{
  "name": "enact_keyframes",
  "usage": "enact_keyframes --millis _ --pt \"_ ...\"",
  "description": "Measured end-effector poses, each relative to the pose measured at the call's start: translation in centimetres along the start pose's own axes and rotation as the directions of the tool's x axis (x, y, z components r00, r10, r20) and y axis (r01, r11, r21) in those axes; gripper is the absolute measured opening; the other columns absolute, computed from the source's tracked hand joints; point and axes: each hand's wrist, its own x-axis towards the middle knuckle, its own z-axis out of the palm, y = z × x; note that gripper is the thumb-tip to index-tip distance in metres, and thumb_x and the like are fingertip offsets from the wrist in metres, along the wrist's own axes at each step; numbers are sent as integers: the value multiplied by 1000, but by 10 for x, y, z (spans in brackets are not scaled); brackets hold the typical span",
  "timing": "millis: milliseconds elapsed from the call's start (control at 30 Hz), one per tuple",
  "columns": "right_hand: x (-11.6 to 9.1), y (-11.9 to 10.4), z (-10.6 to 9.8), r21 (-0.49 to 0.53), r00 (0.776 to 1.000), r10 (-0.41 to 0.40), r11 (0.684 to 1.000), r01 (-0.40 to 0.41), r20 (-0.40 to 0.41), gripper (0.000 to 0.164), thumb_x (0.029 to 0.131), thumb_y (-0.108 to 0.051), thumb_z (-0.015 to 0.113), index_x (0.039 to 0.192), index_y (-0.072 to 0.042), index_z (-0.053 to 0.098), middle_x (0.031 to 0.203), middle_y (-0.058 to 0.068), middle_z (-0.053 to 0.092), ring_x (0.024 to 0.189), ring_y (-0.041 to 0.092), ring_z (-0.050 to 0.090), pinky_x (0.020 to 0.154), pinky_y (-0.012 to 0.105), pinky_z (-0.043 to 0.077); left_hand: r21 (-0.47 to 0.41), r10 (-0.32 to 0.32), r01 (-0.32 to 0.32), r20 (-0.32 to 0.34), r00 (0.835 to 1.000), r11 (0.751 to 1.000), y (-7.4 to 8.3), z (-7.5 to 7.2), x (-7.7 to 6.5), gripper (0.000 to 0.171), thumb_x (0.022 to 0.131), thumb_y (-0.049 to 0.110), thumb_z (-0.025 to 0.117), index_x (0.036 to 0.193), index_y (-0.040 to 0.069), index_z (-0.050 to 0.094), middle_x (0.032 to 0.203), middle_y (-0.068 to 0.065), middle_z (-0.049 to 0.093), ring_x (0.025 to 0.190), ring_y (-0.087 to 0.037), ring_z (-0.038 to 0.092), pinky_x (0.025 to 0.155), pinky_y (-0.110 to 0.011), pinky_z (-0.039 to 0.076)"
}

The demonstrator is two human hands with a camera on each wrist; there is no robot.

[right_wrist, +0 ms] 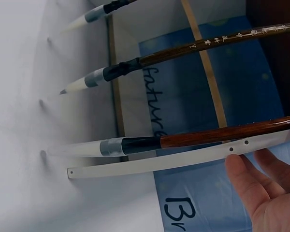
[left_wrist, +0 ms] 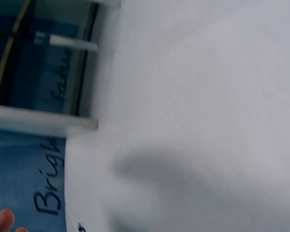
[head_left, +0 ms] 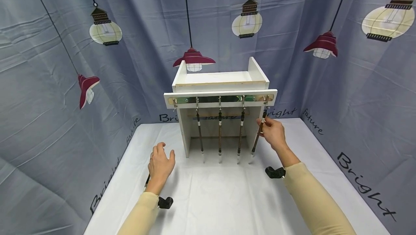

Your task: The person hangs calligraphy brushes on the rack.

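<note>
A white wooden rack (head_left: 221, 93) carries a row of metal hooks along its front bar. Several calligraphy brushes hang from them, tips down, among them a left brush (head_left: 200, 133) and a middle brush (head_left: 220, 133). At the right end, my right hand (head_left: 274, 133) holds the rightmost brush (head_left: 258, 137) near its upper end. That brush leans, its white tip low and to the left. In the right wrist view, fingers (right_wrist: 249, 186) lie near the rack's side panel; most of the thumb is out of frame. My left hand (head_left: 161, 162) hovers left of the rack, fingers loosely spread, holding nothing.
The rack's side panel (right_wrist: 135, 167) stands close beside the rightmost brush. A white cloth (head_left: 214, 199) covers the table. Blue-grey curtains (head_left: 146, 47) with printed lamps surround it on the back and sides. A black wrist mount (head_left: 275, 172) sticks out from the right wrist.
</note>
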Motion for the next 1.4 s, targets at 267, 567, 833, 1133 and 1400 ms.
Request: enact_keyframes --millis 267,567,833,1133,1400 --pt "1 0 0 -2 1000 4 1000 -4 -2 61 104 -42 61 149 -2 53 140 27 62 119 43 67 83 33 61 43 -119 118 33 992 992 -29 -7 7 48 98 39 62 134 8 51 126 -20 56 99 -44 62 65 -57 51" --pt "1 1 1 2 1000 8 1000 -8 6 60 104 -42 60 148 0 55 139 27 62 119 44 67 85 35 60 63 -225 219 108 968 974 -54 -2 5 49 99 34 61 136 3 51 129 -26 54 105 -51 60 70 -63 52" --pt "1 0 0 2 1000 16 1000 -16 7 62 104 -43 59 149 -1 54 135 28 64 118 43 68 86 37 60 71 -273 266 121 954 961 -68 2 0 48 99 26 61 136 -2 52 124 -31 57 106 -56 61 73 -68 51" --pt "3 -1 1 5 1000 25 1000 -25 10 62 104 -43 60 148 0 54 136 27 63 121 43 67 88 39 59 89 -297 286 183 937 954 -74 3 1 49 101 24 56 140 -5 48 128 -34 55 113 -58 58 81 -72 50" --pt "1 0 1 -1 1000 24 1000 -23 9 62 104 -43 58 148 0 53 135 28 64 119 44 67 87 38 60 122 -285 266 187 940 956 -81 10 0 47 101 23 56 135 -8 53 124 -36 58 109 -59 59 79 -70 51"
